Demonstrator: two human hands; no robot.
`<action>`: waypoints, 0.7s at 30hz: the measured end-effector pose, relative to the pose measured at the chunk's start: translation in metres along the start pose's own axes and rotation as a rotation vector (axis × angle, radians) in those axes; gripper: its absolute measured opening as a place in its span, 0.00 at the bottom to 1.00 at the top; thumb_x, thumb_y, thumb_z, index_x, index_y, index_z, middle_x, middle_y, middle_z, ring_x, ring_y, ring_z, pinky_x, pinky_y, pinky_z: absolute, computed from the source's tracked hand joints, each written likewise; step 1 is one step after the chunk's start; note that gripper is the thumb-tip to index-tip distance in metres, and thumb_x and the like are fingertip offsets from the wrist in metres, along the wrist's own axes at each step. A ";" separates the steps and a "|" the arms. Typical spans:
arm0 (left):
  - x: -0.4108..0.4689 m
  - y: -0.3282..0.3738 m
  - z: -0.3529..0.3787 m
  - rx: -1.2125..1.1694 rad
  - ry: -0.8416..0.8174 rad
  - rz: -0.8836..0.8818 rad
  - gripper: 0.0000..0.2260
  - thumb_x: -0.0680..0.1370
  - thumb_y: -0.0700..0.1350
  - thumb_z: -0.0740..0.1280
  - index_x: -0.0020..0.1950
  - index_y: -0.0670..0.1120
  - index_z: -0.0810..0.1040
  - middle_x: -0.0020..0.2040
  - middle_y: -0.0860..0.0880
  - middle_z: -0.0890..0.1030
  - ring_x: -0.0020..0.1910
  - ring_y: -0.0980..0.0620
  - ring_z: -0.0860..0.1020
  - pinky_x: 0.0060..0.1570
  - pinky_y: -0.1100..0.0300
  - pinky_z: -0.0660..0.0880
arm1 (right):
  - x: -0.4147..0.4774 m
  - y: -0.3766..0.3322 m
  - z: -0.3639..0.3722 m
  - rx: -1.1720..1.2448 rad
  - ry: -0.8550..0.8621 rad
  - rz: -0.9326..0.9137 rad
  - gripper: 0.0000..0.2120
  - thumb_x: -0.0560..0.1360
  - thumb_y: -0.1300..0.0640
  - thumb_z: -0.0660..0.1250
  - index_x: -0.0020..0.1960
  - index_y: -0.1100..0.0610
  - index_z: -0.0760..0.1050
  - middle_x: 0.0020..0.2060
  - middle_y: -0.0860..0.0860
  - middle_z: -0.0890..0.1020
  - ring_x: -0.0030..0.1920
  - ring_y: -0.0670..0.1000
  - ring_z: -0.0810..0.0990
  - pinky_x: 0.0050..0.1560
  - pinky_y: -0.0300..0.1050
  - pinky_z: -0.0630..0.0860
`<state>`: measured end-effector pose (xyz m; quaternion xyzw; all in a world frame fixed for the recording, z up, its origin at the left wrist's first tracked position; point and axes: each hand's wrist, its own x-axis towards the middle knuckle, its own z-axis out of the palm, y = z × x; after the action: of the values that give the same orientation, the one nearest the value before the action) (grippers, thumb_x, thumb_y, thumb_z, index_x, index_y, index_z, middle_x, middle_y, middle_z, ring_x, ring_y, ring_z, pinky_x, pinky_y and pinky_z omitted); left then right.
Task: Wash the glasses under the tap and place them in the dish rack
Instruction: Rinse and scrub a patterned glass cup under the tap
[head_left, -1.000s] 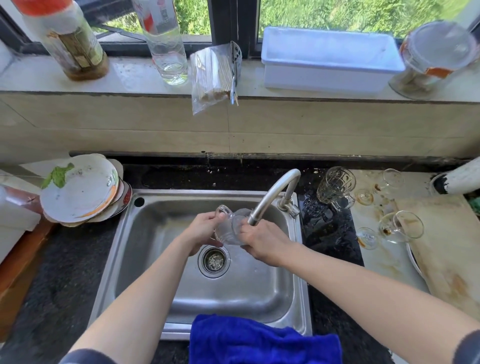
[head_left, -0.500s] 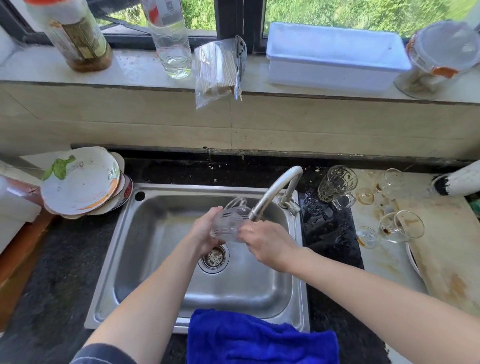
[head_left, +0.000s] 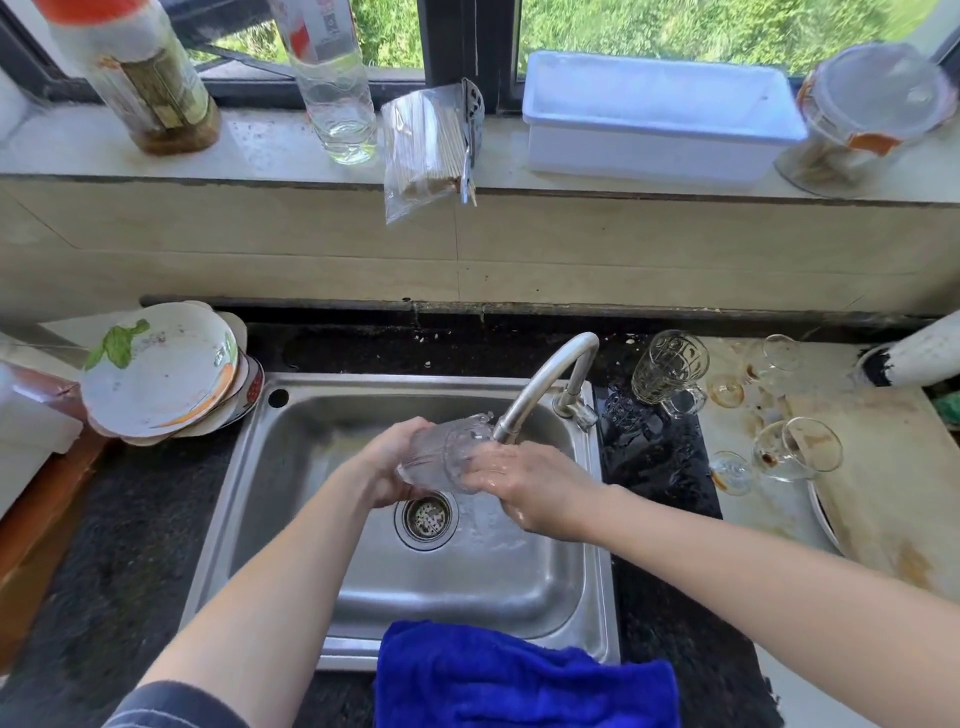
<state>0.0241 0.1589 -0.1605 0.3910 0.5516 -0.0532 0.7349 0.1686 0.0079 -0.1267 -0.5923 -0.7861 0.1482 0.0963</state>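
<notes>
A clear patterned glass (head_left: 441, 452) lies on its side over the steel sink (head_left: 322, 545), right under the spout of the tap (head_left: 540, 384). My left hand (head_left: 387, 467) grips its base end. My right hand (head_left: 524, 486) is wet and wraps the rim end, fingers on the glass. Water runs over the glass and splashes beside the drain (head_left: 427, 517). On the stained counter to the right stand dirty glasses: a patterned mug (head_left: 670, 366), a tipped glass (head_left: 795, 449) and a small one (head_left: 771, 358).
Stacked dirty plates (head_left: 156, 371) lean at the sink's left. A blue cloth (head_left: 519, 680) hangs over the sink's front edge. On the windowsill stand two bottles (head_left: 337, 88), a bag of sticks (head_left: 426, 150), a white tub (head_left: 654, 119) and a lidded container (head_left: 867, 114). A cutting board (head_left: 898, 478) lies far right.
The glass has been turned in my hands and now lies more level under the spout. My right hand has slid onto its rim end, and water now runs over it.
</notes>
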 end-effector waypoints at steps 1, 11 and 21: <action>-0.002 0.000 -0.003 0.018 0.019 -0.012 0.08 0.74 0.50 0.61 0.39 0.49 0.77 0.33 0.51 0.77 0.28 0.53 0.75 0.29 0.64 0.71 | -0.003 0.002 -0.001 -0.006 0.014 -0.028 0.23 0.67 0.68 0.69 0.60 0.55 0.78 0.60 0.52 0.81 0.62 0.55 0.78 0.45 0.46 0.77; -0.006 -0.031 0.009 -0.322 -0.097 0.091 0.18 0.77 0.61 0.58 0.47 0.49 0.80 0.38 0.47 0.79 0.31 0.51 0.72 0.32 0.60 0.64 | 0.026 -0.021 -0.001 0.318 0.025 0.373 0.11 0.77 0.48 0.64 0.53 0.51 0.82 0.47 0.51 0.85 0.49 0.56 0.82 0.48 0.50 0.78; -0.011 -0.019 0.010 -0.120 0.094 0.020 0.15 0.75 0.58 0.60 0.34 0.49 0.71 0.25 0.52 0.70 0.22 0.54 0.61 0.20 0.71 0.54 | 0.019 -0.018 -0.008 -0.079 -0.089 0.153 0.15 0.76 0.60 0.62 0.62 0.59 0.75 0.59 0.54 0.78 0.57 0.58 0.78 0.43 0.47 0.73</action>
<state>0.0177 0.1352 -0.1603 0.3540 0.5838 0.0057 0.7306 0.1492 0.0227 -0.1136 -0.6468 -0.7472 0.1503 0.0263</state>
